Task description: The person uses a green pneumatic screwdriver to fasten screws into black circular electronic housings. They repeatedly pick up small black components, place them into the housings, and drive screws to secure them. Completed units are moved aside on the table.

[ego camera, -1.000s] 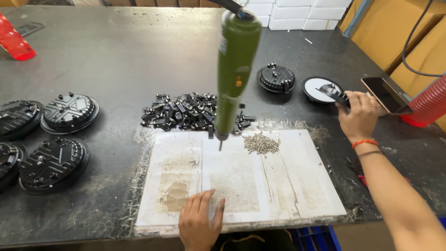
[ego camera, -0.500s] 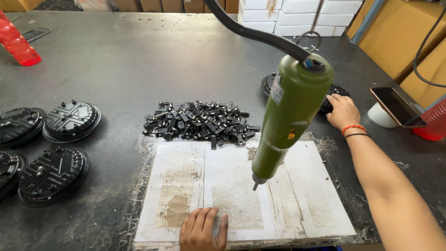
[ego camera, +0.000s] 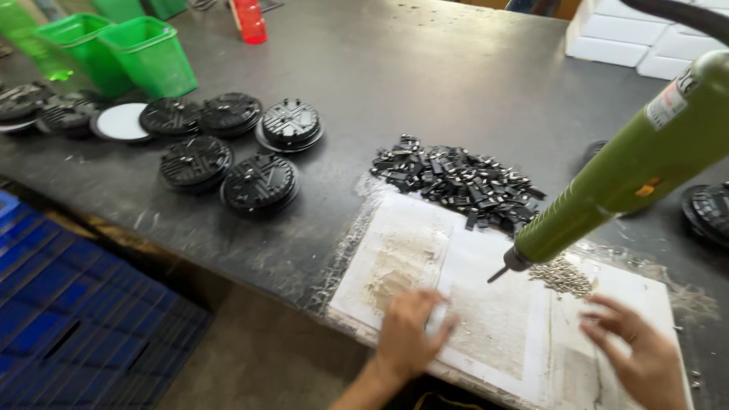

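Observation:
My left hand lies on the worn white work mat near the table's front edge, fingers loosely bent, holding nothing. My right hand hovers over the mat's right part with fingers spread and empty, just below a small heap of screws. A green electric screwdriver hangs tilted above the mat, its bit pointing down-left between my hands. Neither hand touches it. A pile of small black plastic parts sits behind the mat.
Several round black housings lie at the left of the dark table, one with a white disc. Green bins and a red object stand at the back left. Blue crates sit on the floor. White boxes are at the back right.
The view has swung left. My right hand came back from the far right of the table to the mat. The hanging screwdriver has swung to the right.

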A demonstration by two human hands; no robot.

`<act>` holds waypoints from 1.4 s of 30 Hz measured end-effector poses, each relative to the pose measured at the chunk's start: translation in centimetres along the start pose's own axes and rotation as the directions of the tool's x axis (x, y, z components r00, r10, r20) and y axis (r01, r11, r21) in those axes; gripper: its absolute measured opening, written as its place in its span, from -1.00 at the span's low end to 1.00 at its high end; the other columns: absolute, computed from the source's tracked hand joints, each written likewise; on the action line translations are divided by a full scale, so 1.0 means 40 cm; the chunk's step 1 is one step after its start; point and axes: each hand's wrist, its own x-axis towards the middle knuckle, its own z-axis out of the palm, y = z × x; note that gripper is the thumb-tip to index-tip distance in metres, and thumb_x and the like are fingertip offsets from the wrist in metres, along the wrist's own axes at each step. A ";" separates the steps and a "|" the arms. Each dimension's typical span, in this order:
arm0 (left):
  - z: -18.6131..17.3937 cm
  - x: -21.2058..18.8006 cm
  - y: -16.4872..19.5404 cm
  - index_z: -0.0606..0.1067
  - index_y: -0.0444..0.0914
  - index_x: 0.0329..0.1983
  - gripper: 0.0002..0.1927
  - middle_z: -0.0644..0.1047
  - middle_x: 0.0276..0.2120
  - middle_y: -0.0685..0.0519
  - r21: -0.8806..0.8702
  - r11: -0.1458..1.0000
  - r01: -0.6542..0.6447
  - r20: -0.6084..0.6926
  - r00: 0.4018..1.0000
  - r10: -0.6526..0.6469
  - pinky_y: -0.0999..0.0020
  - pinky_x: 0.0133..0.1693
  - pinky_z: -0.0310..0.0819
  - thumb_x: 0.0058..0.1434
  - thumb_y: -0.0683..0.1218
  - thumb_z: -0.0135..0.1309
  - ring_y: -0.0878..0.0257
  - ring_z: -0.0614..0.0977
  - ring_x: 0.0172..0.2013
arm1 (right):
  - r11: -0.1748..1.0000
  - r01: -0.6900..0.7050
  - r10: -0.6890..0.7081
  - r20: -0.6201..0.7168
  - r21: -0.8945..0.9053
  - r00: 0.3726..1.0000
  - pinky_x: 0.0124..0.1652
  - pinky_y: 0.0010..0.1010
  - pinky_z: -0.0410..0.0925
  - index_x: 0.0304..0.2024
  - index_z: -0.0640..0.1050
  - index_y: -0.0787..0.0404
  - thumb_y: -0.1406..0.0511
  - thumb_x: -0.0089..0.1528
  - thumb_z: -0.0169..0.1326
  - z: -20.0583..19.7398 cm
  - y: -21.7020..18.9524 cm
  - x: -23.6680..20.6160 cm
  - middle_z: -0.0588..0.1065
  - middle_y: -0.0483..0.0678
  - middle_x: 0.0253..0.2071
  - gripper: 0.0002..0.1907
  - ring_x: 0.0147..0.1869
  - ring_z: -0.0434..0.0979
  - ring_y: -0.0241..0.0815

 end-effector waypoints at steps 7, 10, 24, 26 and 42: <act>-0.343 0.294 -0.294 0.47 -0.23 0.24 -0.33 0.40 0.31 -0.21 0.745 0.606 0.281 -0.408 0.910 0.079 -0.05 0.31 0.18 0.16 0.20 0.26 -0.09 0.34 0.35 | 0.961 -0.092 0.106 -0.040 0.260 0.994 0.03 -0.38 0.50 0.08 0.59 0.36 0.39 0.19 0.21 0.127 0.036 -0.137 0.65 0.06 -0.07 -0.61 0.01 0.66 -0.18; -0.447 0.310 -0.337 0.40 -0.26 0.27 -0.07 0.31 0.32 -0.26 0.811 0.435 0.392 -0.356 0.920 -0.166 -0.15 0.24 0.12 -0.10 0.30 0.35 -0.18 0.25 0.33 | 0.947 -0.086 0.110 -0.060 0.309 0.992 -0.02 -0.41 0.48 0.04 0.61 0.36 0.38 0.20 0.21 0.131 0.043 -0.136 0.66 0.04 -0.09 -0.66 -0.04 0.64 -0.23; -0.357 0.183 -0.113 0.54 -0.20 0.10 -0.69 0.60 0.06 -0.05 0.294 0.907 -0.303 -0.122 0.929 0.350 0.08 0.18 0.48 0.28 -0.21 0.19 0.03 0.59 0.12 | 0.921 -0.127 0.180 -0.113 0.367 0.977 0.02 -0.40 0.45 0.00 0.63 0.41 0.33 0.29 0.14 0.089 -0.096 -0.107 0.67 0.09 -0.14 -0.71 -0.04 0.63 -0.16; -0.305 0.168 -0.043 0.55 -0.21 -0.04 -0.77 0.65 -0.02 0.02 0.127 0.918 -0.377 -0.074 0.919 0.388 0.10 0.16 0.53 0.23 -0.24 0.19 0.06 0.62 0.09 | 0.870 0.043 0.060 -0.192 0.492 0.980 0.16 -0.28 0.47 0.09 0.54 0.36 0.21 0.39 0.00 0.057 -0.165 -0.075 0.63 0.08 -0.02 -0.64 0.10 0.63 -0.09; -0.112 0.040 -0.028 0.58 -0.21 0.01 -0.63 0.54 0.21 -0.05 0.159 0.986 -0.046 0.123 0.992 0.026 0.04 0.26 0.34 0.15 -0.01 0.21 -0.03 0.50 0.25 | 0.660 0.341 -0.473 0.016 0.669 0.881 -0.12 -0.41 0.46 0.02 0.48 0.32 0.49 0.26 0.23 0.054 -0.537 0.085 0.49 -0.03 -0.19 -0.70 -0.16 0.54 -0.30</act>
